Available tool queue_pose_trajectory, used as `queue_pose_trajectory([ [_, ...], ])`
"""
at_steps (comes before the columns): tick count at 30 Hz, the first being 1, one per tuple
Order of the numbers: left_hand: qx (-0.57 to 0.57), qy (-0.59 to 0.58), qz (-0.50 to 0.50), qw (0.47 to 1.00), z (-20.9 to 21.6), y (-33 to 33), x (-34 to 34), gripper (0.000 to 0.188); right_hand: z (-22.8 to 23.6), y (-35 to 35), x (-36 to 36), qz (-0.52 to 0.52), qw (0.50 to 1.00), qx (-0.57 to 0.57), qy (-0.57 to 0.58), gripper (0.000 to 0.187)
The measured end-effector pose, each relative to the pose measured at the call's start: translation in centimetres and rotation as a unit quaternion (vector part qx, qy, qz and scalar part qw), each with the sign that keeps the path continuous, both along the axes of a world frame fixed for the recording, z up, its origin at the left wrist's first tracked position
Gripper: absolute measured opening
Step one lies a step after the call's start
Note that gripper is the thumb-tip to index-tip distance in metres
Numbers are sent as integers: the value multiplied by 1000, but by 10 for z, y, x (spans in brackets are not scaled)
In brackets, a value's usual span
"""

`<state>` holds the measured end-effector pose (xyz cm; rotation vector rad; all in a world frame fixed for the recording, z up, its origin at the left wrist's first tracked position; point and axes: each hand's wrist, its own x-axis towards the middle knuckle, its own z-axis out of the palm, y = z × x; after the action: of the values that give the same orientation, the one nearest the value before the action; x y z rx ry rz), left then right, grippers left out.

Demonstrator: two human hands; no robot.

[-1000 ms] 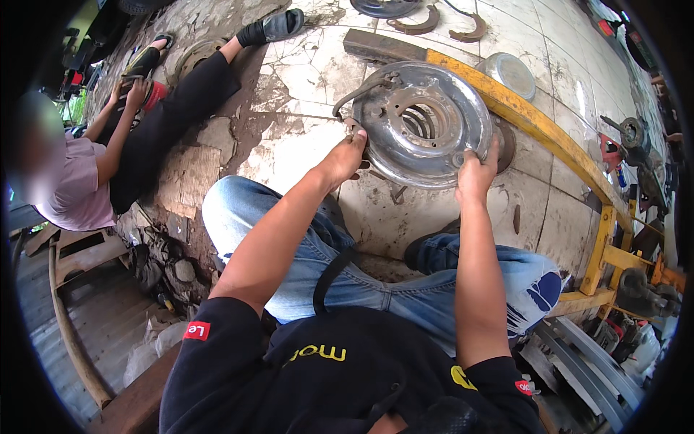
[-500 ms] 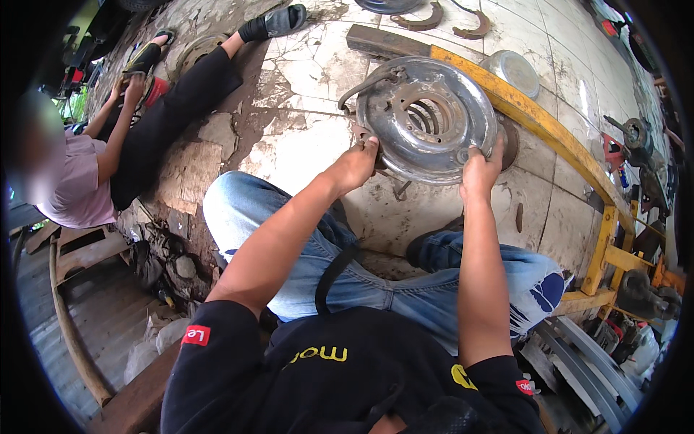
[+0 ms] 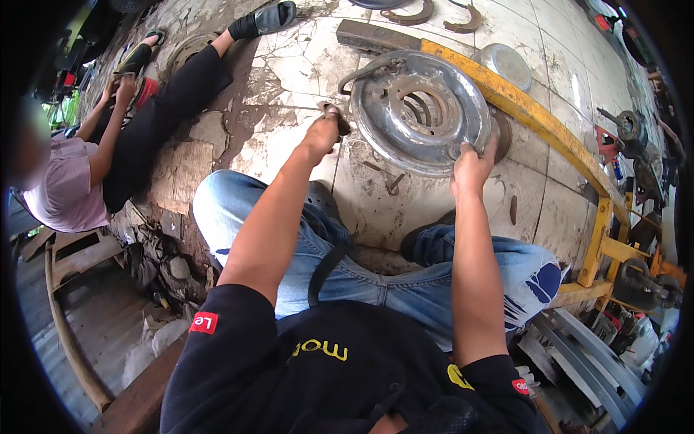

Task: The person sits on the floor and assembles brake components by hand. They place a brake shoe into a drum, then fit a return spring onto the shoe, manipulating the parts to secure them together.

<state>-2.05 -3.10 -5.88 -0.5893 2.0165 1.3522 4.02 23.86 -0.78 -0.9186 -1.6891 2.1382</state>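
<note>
A round, dull grey brake backing plate [image 3: 376, 123] with a large centre hole lies tilted in front of me; a dark curved lever or cable sticks out at its upper left. Its near right rim is gripped by my right hand [image 3: 473, 165], thumb on top. Left of the plate and apart from it, my left hand [image 3: 322, 137] is closed round a small dark piece that I cannot make out. Through the plate's hole, curved rings show beneath. On the tiles between my hands lie thin rusty metal bits [image 3: 394, 184].
A yellow metal frame [image 3: 499, 90] curves behind the plate and down the right side. Beyond it stands a round silvery pan [image 3: 506, 65]. Curved brake shoes [image 3: 408, 13] lie at the far edge. On the left another person [image 3: 72, 173] sits with legs stretched out, hands on something red.
My left hand has left the plate's near left rim and moved leftward and slightly away from me, with the small dark piece in it. My right hand still grips the rim.
</note>
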Motion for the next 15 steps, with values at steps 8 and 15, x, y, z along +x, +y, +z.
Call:
queue_pose_trajectory([
  [8, -356, 286, -325, 828, 92, 28, 35, 49, -12, 5, -5, -10, 1000, 10, 17, 76],
  [15, -303, 426, -255, 813, 55, 37, 35, 70, -23, 11, -6, -8, 999, 7, 36, 77],
])
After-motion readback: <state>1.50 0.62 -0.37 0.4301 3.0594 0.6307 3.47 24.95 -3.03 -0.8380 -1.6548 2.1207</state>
